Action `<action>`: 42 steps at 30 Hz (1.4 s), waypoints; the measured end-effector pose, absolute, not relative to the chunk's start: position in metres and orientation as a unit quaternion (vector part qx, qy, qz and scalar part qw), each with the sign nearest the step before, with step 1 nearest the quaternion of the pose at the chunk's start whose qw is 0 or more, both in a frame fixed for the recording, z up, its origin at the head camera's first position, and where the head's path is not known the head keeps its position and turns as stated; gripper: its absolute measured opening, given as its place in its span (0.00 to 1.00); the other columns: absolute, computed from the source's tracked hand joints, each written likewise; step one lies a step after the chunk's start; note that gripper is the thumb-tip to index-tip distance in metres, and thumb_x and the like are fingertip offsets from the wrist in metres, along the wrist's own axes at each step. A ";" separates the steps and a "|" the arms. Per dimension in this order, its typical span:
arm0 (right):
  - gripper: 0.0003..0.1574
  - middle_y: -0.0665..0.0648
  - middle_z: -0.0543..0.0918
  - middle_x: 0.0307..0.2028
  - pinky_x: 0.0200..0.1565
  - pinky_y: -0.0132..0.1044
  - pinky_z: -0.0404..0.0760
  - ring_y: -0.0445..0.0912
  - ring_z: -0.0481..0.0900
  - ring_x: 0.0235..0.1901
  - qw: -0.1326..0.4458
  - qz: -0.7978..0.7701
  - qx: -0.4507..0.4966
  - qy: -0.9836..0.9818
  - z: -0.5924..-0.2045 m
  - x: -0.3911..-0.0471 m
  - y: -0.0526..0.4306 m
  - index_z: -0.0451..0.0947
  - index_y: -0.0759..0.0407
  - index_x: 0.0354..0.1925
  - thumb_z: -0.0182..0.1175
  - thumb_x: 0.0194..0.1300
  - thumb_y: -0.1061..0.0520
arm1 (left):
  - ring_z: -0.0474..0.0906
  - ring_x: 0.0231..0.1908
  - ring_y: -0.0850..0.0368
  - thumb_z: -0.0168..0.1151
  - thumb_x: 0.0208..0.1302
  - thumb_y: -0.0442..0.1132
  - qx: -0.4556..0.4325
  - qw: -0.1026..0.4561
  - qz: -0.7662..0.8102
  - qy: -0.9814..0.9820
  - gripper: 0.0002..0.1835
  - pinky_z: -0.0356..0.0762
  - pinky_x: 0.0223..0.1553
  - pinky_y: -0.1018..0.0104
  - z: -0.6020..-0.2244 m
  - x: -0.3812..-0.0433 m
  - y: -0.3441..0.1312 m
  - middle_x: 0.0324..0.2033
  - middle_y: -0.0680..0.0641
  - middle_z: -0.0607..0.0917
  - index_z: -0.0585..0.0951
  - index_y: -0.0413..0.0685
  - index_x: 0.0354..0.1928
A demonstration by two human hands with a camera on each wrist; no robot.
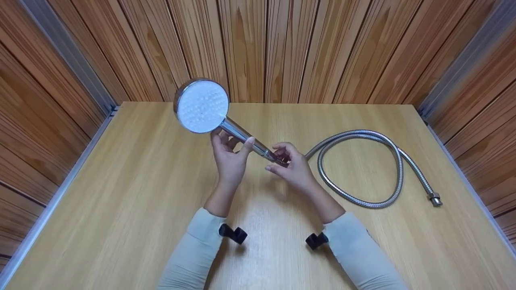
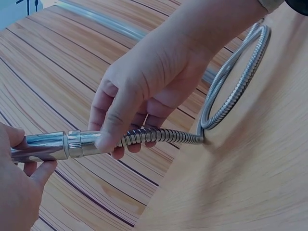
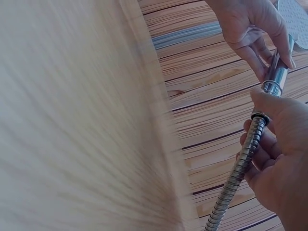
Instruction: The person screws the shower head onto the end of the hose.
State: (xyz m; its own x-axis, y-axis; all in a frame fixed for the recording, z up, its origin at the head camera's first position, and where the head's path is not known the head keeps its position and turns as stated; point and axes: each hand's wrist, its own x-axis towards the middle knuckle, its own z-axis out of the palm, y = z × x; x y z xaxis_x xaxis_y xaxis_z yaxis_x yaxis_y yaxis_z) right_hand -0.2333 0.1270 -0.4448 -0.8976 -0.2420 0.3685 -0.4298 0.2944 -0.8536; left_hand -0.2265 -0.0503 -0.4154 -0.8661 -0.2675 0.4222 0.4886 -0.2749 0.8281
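Observation:
My left hand (image 1: 231, 159) grips the chrome handle of a shower head (image 1: 202, 106), its round white nozzle face turned up toward the head camera. The handle slants down to the right. At its lower end my right hand (image 1: 296, 167) pinches the metal connector of a flexible shower hose (image 1: 363, 203). In the left wrist view the hose's connector (image 2: 83, 143) meets the handle end, with the right thumb on it. The right wrist view shows the ribbed hose (image 3: 236, 175) running down from the right hand (image 3: 284, 159). Fingers partly hide the joint.
The hose lies in a loop on the right of the wooden table (image 1: 141, 193), its free end nut (image 1: 435, 199) toward the right edge. Wood-plank walls (image 1: 246, 48) stand behind and at both sides. Black camera mounts (image 1: 234, 233) sit at the wrists.

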 end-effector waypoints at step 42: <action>0.16 0.54 0.80 0.41 0.41 0.37 0.82 0.46 0.78 0.40 0.112 0.543 0.226 -0.801 -0.447 -0.230 0.127 0.79 0.63 0.49 0.66 0.63 0.62 | 0.78 0.49 0.44 0.69 0.59 0.29 -0.096 0.250 -0.788 -0.554 0.39 0.84 0.43 0.51 -0.413 -0.228 -0.050 0.53 0.40 0.75 0.57 0.48 0.67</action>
State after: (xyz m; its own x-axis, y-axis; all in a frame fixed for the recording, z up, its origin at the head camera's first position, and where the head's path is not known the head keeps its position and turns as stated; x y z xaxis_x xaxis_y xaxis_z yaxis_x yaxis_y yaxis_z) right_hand -0.2303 0.1271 -0.4467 -0.8726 -0.2410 0.4249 -0.4840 0.3087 -0.8188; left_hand -0.2275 -0.0502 -0.4130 -0.8570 -0.2871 0.4279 0.4997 -0.2605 0.8261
